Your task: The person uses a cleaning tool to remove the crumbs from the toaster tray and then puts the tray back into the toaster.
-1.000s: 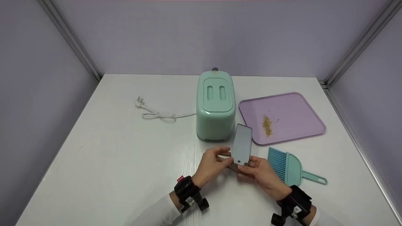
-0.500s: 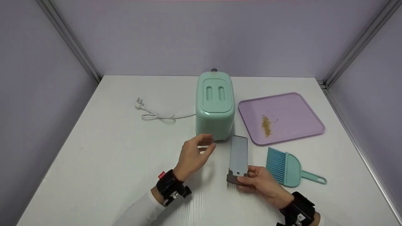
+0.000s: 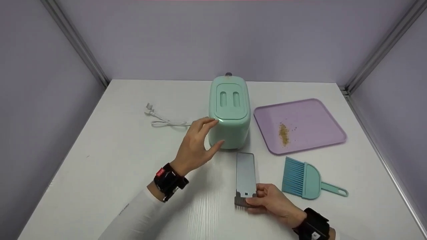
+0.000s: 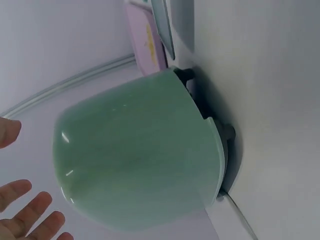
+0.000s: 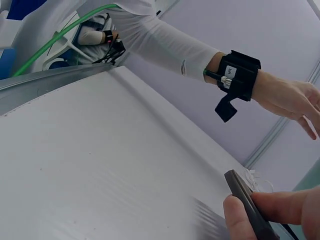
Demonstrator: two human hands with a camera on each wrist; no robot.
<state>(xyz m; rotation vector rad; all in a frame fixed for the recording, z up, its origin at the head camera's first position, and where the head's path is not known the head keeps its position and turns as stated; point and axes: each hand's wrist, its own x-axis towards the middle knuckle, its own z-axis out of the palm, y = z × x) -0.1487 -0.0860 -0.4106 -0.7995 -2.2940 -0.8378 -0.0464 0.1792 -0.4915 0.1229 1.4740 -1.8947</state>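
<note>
A mint-green toaster (image 3: 232, 101) with a lidded top stands upright on the white table. My left hand (image 3: 193, 148) is at its near left side with fingers and thumb spread; in the left wrist view, the fingers (image 4: 32, 217) appear apart from the toaster body (image 4: 140, 155). My right hand (image 3: 273, 203) pinches the dark grey end of a flat, pale grey crumb tray (image 3: 245, 173) in front of the toaster. The right wrist view shows thumb and finger on either side of the tray's dark end (image 5: 245, 200).
Right of the toaster lies a purple tray (image 3: 320, 123) with a small heap of yellowish crumbs (image 3: 284, 134). A teal brush and dustpan set (image 3: 311, 181) lies nearer, to the right of my right hand. The toaster's white cord and plug (image 3: 166, 121) lie to the left.
My left hand has let go of the crumb tray and moved left and up to the toaster's side. My right hand has drawn the crumb tray toward me and leftward.
</note>
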